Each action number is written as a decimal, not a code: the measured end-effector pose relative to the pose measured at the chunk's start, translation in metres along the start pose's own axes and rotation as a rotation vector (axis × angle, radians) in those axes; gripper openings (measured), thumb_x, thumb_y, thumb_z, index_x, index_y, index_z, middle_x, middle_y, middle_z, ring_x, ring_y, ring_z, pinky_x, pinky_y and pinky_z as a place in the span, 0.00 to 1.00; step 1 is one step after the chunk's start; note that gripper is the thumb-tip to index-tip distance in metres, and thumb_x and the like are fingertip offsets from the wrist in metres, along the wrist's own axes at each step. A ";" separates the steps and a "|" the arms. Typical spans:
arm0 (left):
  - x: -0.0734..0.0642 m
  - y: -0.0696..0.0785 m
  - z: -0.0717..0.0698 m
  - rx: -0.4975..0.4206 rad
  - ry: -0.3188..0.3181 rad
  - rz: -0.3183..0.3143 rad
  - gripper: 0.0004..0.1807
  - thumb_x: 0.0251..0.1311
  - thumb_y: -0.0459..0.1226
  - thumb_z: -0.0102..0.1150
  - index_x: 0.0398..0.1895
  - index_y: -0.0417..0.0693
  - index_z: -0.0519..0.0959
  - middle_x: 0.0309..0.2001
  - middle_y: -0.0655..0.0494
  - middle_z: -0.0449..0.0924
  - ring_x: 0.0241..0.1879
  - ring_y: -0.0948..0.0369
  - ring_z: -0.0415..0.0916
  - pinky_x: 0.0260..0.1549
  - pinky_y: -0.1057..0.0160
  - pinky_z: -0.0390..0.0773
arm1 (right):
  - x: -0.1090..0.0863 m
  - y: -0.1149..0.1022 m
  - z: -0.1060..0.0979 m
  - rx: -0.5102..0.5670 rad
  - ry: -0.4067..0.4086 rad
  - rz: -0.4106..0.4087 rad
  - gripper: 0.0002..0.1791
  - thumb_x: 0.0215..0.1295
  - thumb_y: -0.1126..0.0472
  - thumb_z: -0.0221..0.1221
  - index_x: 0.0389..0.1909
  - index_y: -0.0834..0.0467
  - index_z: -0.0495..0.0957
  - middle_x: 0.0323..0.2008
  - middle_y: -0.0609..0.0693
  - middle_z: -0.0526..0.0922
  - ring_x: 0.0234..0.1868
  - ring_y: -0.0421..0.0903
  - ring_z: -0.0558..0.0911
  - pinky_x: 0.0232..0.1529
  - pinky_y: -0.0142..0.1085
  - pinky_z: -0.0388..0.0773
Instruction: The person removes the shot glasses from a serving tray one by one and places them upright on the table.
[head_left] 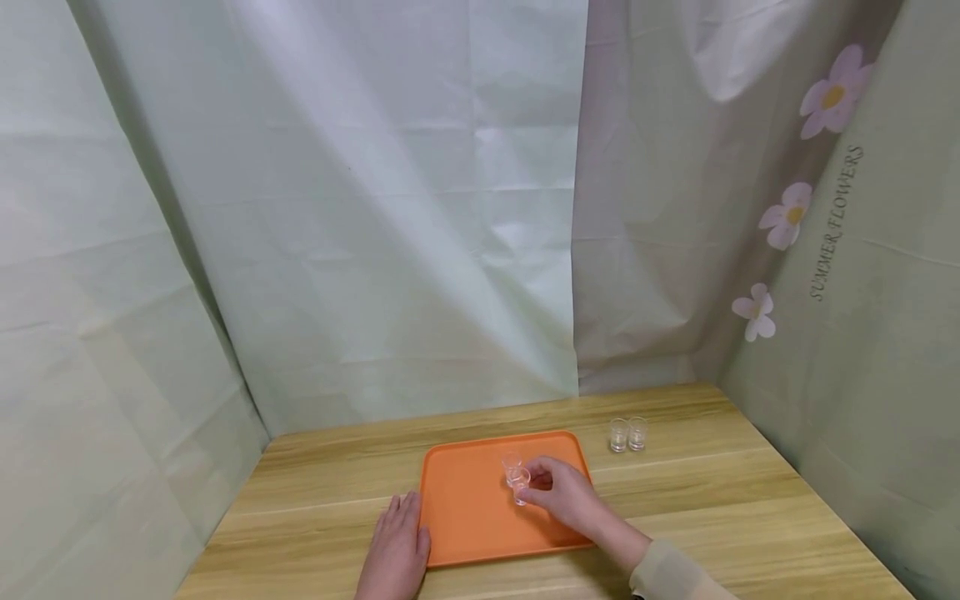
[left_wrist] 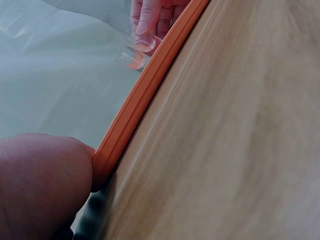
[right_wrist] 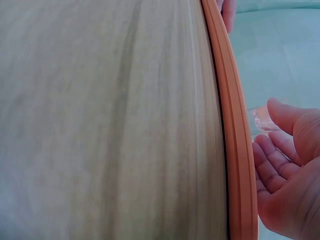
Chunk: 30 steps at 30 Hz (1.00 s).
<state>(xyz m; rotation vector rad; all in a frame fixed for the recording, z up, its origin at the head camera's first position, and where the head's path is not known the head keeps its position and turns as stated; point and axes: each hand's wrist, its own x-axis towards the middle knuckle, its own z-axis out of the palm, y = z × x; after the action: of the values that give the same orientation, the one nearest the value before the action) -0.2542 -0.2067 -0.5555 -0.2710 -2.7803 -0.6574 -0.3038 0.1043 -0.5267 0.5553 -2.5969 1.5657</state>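
Observation:
In the head view, an orange tray (head_left: 465, 521) lies on the wooden table. Two small clear shot glasses are on it: a rear glass (head_left: 510, 463) and, close in front, a nearer glass (head_left: 521, 492). My right hand (head_left: 567, 497) holds the nearer glass between thumb and curled index finger. The left wrist view shows the thumb against a glass (left_wrist: 140, 40). Flat beside the tray's left edge rests my left hand (head_left: 396, 546), fingers straight, thumb side touching the rim. In the right wrist view, my right hand (right_wrist: 295, 170) partly hides the glass (right_wrist: 262, 119).
Two more shot glasses, a left one (head_left: 618, 436) and a right one (head_left: 637, 434), stand side by side on the table (head_left: 720, 492) beyond the tray's right corner. Pale curtains (head_left: 375, 250) with printed flowers enclose the table's back and sides.

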 end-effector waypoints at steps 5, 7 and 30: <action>0.000 0.000 0.000 -0.002 -0.001 0.004 0.30 0.75 0.33 0.63 0.75 0.24 0.72 0.73 0.28 0.74 0.77 0.28 0.65 0.75 0.28 0.64 | 0.000 0.000 0.001 0.006 -0.003 0.007 0.13 0.69 0.58 0.77 0.48 0.58 0.85 0.42 0.46 0.87 0.46 0.44 0.85 0.47 0.34 0.85; 0.000 0.000 0.001 -0.002 -0.002 0.005 0.30 0.75 0.33 0.63 0.75 0.24 0.72 0.73 0.28 0.74 0.77 0.28 0.65 0.75 0.28 0.64 | -0.001 0.001 0.001 0.006 -0.004 0.005 0.13 0.69 0.58 0.77 0.47 0.57 0.85 0.42 0.46 0.87 0.46 0.45 0.85 0.46 0.34 0.84; 0.003 -0.014 0.012 -0.012 0.056 0.055 0.28 0.72 0.31 0.63 0.72 0.23 0.75 0.70 0.27 0.77 0.73 0.26 0.67 0.71 0.26 0.67 | -0.017 -0.004 -0.020 -0.003 0.040 -0.012 0.11 0.72 0.58 0.74 0.45 0.56 0.83 0.41 0.44 0.88 0.44 0.41 0.88 0.46 0.32 0.86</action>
<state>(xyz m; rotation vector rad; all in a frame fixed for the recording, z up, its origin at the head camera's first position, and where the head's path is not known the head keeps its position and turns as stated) -0.2634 -0.2136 -0.5705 -0.3247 -2.7068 -0.6579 -0.2891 0.1246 -0.5178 0.5330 -2.5611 1.5532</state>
